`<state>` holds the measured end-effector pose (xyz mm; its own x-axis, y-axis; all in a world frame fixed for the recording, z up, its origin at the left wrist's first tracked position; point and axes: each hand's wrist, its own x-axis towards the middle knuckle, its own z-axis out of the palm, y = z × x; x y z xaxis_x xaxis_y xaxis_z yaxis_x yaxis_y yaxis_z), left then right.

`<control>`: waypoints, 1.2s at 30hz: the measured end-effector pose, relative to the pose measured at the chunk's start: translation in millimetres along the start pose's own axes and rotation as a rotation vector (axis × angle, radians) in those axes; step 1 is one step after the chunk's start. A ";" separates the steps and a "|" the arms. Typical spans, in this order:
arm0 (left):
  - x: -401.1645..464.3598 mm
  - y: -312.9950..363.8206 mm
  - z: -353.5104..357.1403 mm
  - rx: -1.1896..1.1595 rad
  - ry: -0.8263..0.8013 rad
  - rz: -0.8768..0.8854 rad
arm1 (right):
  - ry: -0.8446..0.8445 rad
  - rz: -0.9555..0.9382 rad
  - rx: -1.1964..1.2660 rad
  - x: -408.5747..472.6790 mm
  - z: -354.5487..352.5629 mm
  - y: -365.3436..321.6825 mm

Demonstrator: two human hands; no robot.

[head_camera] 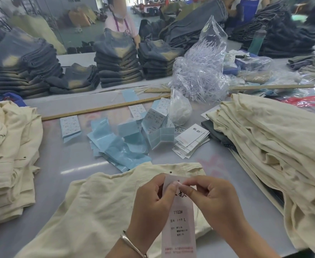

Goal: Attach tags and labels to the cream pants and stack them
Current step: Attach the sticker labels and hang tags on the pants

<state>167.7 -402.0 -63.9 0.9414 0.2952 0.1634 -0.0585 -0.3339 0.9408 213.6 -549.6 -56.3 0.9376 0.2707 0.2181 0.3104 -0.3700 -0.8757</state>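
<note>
A pair of cream pants (100, 205) lies flat on the table in front of me. Over it I hold a long white hang tag (179, 222) printed "1103#" and "L". My left hand (151, 205) pinches the tag's upper left edge between thumb and fingers. My right hand (212, 198) pinches the tag's top near its hole, fingertips meeting those of the left hand. Whether a fastener sits between the fingertips cannot be made out. A folded stack of cream pants (6, 161) stands at the left. A looser pile of cream pants (275, 146) lies at the right.
Blue label sheets (119, 148), sticker strips (70, 125) and white tags (192, 140) litter the table's middle. A clear bag of plastic fasteners (199, 71) and wooden rulers (104, 108) lie behind. Stacks of dark jeans (117, 60) and another person stand at the back.
</note>
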 end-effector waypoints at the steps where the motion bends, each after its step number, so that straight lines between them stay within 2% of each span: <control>1: -0.5 0.2 -0.5 0.012 0.004 0.006 | 0.006 0.012 0.019 -1.0 0.1 -0.8; 6: -5.8 0.5 2.2 0.016 -0.010 0.019 | 0.040 0.016 -0.005 -4.0 -1.6 -1.8; 12: -8.5 0.2 10.1 0.127 -0.056 0.150 | 0.006 0.049 -0.041 -5.4 -8.4 3.3; 15: -7.7 2.7 15.5 -0.035 -0.078 0.117 | -0.027 0.076 0.027 -7.1 -14.5 5.1; 17: -3.1 3.7 18.4 -0.150 -0.082 0.045 | -0.073 0.124 0.182 -7.6 -18.6 5.4; 20: 5.4 3.0 21.5 -0.236 -0.172 -0.055 | -0.140 0.213 0.402 -4.6 -24.5 7.3; 25: 11.8 2.4 28.9 -0.398 -0.249 -0.125 | -0.177 0.271 0.460 2.1 -30.2 14.0; 27: 15.6 0.1 32.6 -0.354 -0.237 -0.102 | -0.170 0.294 0.415 4.3 -30.4 21.2; 30: 22.0 -8.1 40.6 -0.086 -0.199 -0.025 | -0.123 0.300 0.336 9.9 -31.5 32.2; 33: 26.8 -13.3 50.8 0.151 -0.162 0.047 | -0.060 0.209 0.200 14.1 -33.0 38.4; 36: 32.5 -11.7 58.0 0.207 -0.140 0.104 | -0.021 0.098 0.033 19.1 -32.8 41.2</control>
<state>218.3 -440.4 -86.8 0.9714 0.1277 0.2000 -0.1020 -0.5361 0.8379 249.4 -588.9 -74.1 0.9597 0.2532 0.1217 0.2116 -0.3665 -0.9060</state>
